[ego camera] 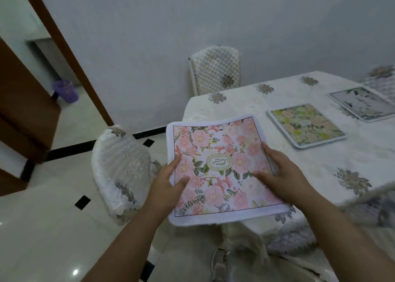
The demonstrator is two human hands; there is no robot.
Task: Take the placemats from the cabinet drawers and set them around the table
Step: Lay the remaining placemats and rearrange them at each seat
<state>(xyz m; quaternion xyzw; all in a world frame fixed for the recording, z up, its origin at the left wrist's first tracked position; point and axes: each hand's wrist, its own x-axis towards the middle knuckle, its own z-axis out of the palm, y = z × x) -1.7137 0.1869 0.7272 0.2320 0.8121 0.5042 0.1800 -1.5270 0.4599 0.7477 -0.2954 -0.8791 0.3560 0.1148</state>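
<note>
A pink floral placemat (pixel 222 153) with a white border hangs over the near left corner of the table (pixel 352 160), tilted slightly. My left hand (pixel 168 181) holds its left edge, thumb on top and fingers beneath. My right hand (pixel 282 170) holds its right side, thumb lying across the print. Two more placemats lie flat on the table: a yellow-green floral one (pixel 306 125) in the middle and a grey-white one (pixel 363 103) farther right.
The table wears a cream tablecloth with embroidered flowers. A covered chair (pixel 121 175) stands at the table's left end, another chair (pixel 215 70) against the far wall. A brown door (pixel 23 115) stands open on the left, with a purple bin (pixel 66 90) beyond it.
</note>
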